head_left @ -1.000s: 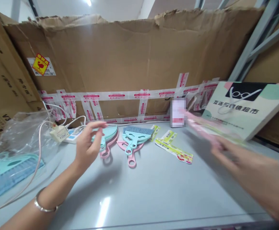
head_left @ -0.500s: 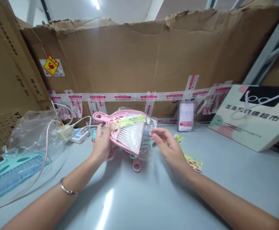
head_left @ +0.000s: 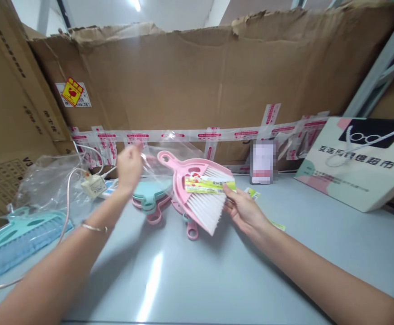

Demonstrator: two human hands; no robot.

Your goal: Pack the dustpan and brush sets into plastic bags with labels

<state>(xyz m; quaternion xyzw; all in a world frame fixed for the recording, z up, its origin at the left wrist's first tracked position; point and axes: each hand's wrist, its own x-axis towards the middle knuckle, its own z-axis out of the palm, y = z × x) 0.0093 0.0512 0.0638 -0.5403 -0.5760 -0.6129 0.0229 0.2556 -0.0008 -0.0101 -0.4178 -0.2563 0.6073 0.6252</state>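
Observation:
My right hand (head_left: 246, 210) grips the wide end of a pink dustpan and brush set (head_left: 183, 180), its thumb near a yellow-green label strip (head_left: 210, 186). White bristles face me and the looped handle points up and left. Raised to the left, my left hand (head_left: 129, 164) is a fist, somewhat blurred, pinching a clear plastic bag (head_left: 175, 145) that stretches behind the set's handle. Beneath and behind lie a teal dustpan (head_left: 152, 188) stacked with pink ones, and another pink handle (head_left: 192, 230).
At left, a teal dustpan with blue bristles (head_left: 17, 239) lies in clear plastic by a cable and white plug adapter (head_left: 93, 186). A phone (head_left: 263, 162) leans against the cardboard wall (head_left: 183, 85). More label strips (head_left: 253, 194) and a printed box (head_left: 356, 164) are at right.
My left hand has left the dustpan set and moved up and left with the plastic bag. My right hand now holds the set, which has shifted right and come out of its bag.

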